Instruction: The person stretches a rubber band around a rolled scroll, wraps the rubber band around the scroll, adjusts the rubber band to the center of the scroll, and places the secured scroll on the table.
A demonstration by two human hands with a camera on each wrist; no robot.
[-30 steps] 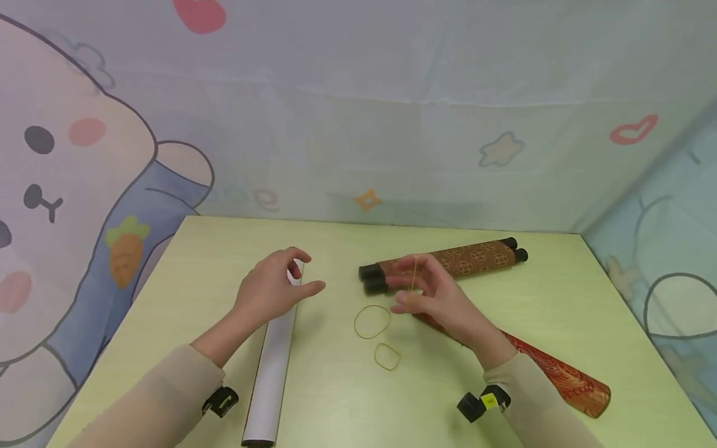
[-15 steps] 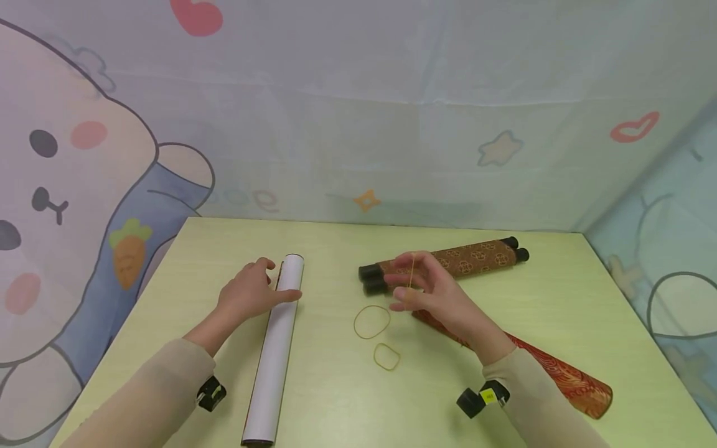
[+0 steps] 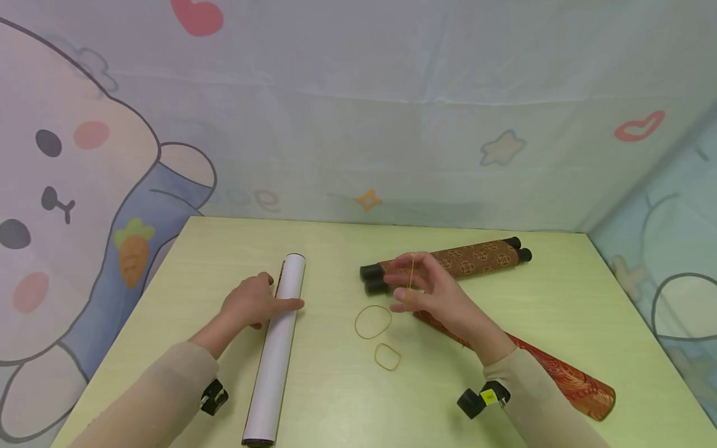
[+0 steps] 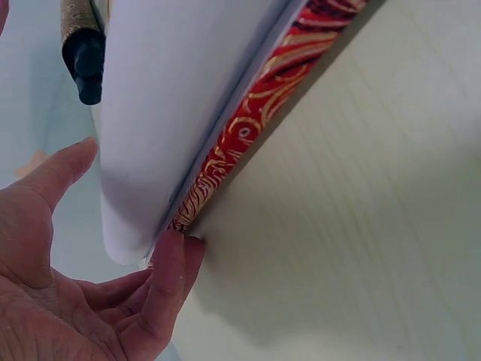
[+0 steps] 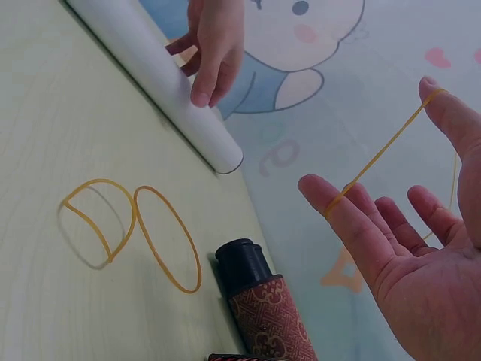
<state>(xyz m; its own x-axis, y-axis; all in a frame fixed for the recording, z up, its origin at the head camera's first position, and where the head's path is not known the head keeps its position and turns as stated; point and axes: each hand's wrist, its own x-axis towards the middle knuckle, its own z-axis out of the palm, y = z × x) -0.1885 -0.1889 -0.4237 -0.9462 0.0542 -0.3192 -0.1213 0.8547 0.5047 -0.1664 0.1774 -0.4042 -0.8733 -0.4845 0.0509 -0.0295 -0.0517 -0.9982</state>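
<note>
A rolled scroll [image 3: 276, 367], white outside with a red-and-gold patterned edge [image 4: 244, 128], lies lengthwise on the table at left. My left hand [image 3: 253, 303] grips it toward its far end, thumb across the top and curled fingers at the patterned edge. In the left wrist view the thumb tip shows beside the roll. My right hand [image 3: 437, 298] is raised with thumb and fingers spread. A yellow rubber band [image 5: 383, 152] is stretched between its thumb and index finger. Two more rubber bands, a larger one [image 3: 356, 323] and a smaller one [image 3: 376, 362], lie between the hands.
Two brown patterned scrolls [image 3: 476, 256] with black end knobs lie side by side at the back right. A red-and-gold roll [image 3: 577, 379] lies slanted under the right forearm. A printed cloth [image 3: 336, 137] hangs behind the table's back edge.
My left hand has come down from above the white scroll, first moving left, then settling its thumb and fingers about it. The right hand keeps its place with the stretched rubber band.
</note>
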